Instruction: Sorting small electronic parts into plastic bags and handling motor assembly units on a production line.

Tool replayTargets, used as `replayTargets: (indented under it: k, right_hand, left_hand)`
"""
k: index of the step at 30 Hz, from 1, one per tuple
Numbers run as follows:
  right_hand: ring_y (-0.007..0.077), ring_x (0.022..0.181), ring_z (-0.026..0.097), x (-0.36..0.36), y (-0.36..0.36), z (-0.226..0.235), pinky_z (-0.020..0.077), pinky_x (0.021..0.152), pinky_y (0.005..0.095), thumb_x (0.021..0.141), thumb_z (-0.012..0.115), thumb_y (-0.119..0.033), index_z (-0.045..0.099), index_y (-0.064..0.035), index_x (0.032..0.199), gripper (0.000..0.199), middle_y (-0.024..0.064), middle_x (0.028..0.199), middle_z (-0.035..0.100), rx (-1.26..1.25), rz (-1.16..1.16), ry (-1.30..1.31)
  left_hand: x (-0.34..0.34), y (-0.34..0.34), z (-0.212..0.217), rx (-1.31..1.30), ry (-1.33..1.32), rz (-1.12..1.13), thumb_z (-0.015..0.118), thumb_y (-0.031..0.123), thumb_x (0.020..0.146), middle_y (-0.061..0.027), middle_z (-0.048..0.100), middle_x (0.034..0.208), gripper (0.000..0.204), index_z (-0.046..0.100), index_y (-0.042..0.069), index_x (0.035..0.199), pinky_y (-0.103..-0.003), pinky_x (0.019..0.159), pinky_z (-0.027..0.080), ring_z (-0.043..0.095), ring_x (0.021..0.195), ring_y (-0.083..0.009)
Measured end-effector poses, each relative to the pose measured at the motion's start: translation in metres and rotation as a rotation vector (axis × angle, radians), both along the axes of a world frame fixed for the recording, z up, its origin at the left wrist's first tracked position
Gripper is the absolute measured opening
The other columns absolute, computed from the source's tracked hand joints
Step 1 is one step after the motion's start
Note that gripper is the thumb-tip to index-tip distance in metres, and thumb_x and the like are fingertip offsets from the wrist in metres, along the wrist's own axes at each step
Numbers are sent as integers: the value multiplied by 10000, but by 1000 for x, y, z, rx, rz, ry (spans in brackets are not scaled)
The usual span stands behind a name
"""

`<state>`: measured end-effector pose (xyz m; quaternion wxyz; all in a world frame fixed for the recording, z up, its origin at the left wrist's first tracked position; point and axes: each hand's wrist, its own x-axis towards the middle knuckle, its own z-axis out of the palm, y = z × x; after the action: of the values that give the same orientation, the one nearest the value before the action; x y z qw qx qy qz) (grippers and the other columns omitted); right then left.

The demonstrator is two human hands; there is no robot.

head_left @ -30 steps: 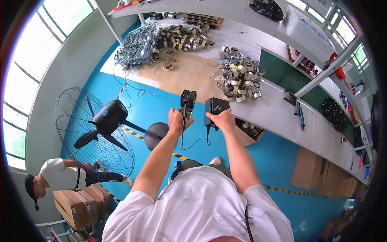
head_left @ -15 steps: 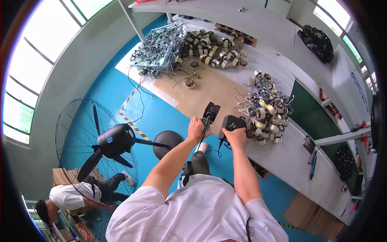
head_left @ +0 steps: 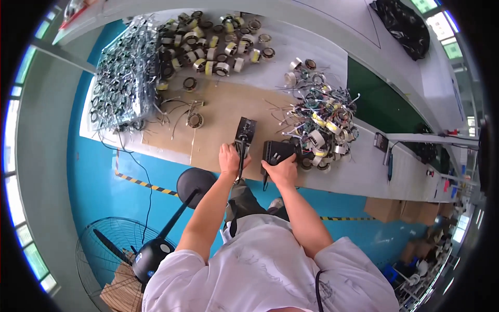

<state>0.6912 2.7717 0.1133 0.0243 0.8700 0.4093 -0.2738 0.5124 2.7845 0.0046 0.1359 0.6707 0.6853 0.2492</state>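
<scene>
My left hand [head_left: 228, 160] is closed around a narrow black stand-like device [head_left: 245, 129] with a dark rod or cable running down its front, near the table's front edge. To its right, my right hand [head_left: 282, 170] grips a black box [head_left: 278, 150] with ribbed sides, thumb along its near edge; a dark cable hangs below it. Just beyond that box, touching or almost touching it, lies a heap of wired motor coils [head_left: 322, 125]. Brown board [head_left: 218, 101] covers the tabletop beyond both hands. A single motor coil [head_left: 195, 120] rests on it with loose wires.
A plastic-wrapped stack of small wired parts [head_left: 125, 78] sits at the far left, beside many loose coils [head_left: 210, 54]. A standing fan [head_left: 153, 257] and its round base [head_left: 196, 186] occupy the floor at left. A blue pen-like tool [head_left: 390, 170] lies farther right.
My view has turned, so the table now lies more squarely ahead and the fan appears lower. Both hands keep hold of their black devices. The other person has left the view.
</scene>
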Motion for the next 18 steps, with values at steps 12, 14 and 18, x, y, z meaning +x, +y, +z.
replayTargets:
  k: [12,14,18]
  right_hand:
    - [357,1072,628,-15,60,-17,569,856,422,641,862,-582,208,78,1508,1271,259,1256,517,62,-104,-32]
    - [348,1063,631,-16,74,-12,571,853,405,648,857,-584,210,82,1506,1264,255,1255,517,66,-106,-39]
    - [343,1068,626,-9,84,-8,567,859,389,660,846,-591,201,91,1507,1264,259,1255,520,63,-82,-47]
  left_hand:
    - [-7,23,-19,-89,36,-76,841,457,670,-193,533,994,732,569,-64,1107,-445,861,487,552,963,-384]
    - [-2,34,-22,-94,43,-64,840,462,679,-194,538,999,738,562,-59,1121,-441,872,483,552,964,-385]
    - [16,47,-23,-119,58,-47,844,465,683,-198,545,1018,751,554,-55,1141,-438,880,480,549,982,-384]
